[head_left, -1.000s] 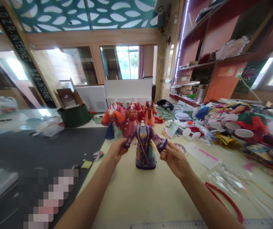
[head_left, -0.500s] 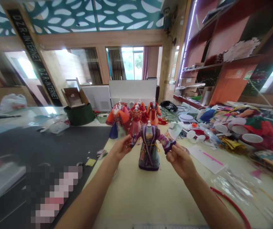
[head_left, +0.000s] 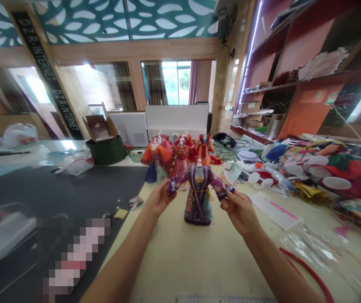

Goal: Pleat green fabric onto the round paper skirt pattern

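Observation:
A small purple and grey doll robe [head_left: 198, 202] stands upright on the pale table, dressed on a little form with a white neck knob. It has a yellow cord at the waist and a pink tassel. My left hand [head_left: 160, 198] pinches the end of its left-side sleeve. The end of the other sleeve is between the thumb and fingers of my right hand [head_left: 240, 207]. Both sleeves are stretched outward. Just behind it stand several more dressed forms, among them an orange and blue robe [head_left: 155, 160] and a red robe [head_left: 180, 162].
On the right lies a heap of fabric scraps and white discs [head_left: 335, 183], with a white card [head_left: 274, 210] and a red strip [head_left: 306, 267] nearer. A dark mat [head_left: 73, 189] covers the left side. Behind are a green round container [head_left: 106, 151] and a white panel [head_left: 176, 117].
My left hand has drawn its sleeve slightly outward and up, so that sleeve is straighter. The right hand keeps its hold with little movement.

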Tool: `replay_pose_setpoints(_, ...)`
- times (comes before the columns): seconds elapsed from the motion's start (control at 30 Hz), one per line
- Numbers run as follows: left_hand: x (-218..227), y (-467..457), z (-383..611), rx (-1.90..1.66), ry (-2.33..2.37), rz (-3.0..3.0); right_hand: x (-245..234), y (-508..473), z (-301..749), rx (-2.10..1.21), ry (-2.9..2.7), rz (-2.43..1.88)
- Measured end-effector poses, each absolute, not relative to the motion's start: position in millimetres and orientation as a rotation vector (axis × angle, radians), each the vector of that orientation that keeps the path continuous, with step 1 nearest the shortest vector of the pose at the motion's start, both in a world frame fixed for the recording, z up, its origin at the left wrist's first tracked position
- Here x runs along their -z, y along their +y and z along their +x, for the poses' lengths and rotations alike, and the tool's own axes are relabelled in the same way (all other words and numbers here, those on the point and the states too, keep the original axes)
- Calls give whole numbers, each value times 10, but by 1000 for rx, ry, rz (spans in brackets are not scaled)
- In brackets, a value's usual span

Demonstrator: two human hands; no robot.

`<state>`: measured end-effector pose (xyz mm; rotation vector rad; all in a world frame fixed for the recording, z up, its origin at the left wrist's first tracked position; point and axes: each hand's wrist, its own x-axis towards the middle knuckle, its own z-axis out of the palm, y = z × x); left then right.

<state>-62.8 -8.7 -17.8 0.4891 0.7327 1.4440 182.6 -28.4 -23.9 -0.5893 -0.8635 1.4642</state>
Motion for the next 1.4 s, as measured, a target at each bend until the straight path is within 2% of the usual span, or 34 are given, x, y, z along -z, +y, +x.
replay_pose_setpoints(0.6,409,-169,-613,-1417,777,497,257,-297,1820,-1467,-877,-582)
replay_pose_setpoints(0.77,405,-180,-589,-1467,815,550,242,-305,1820,-1467,-884,-585)
replay_pose_setpoints(1.1,338,-183,-480,-1329,866,564,238,-308,1808,-1460,-901,-599)
replay_pose_setpoints(1.4,219,-182,-533,-1512,767,566,236,-300,1836,-1416,-942,-638)
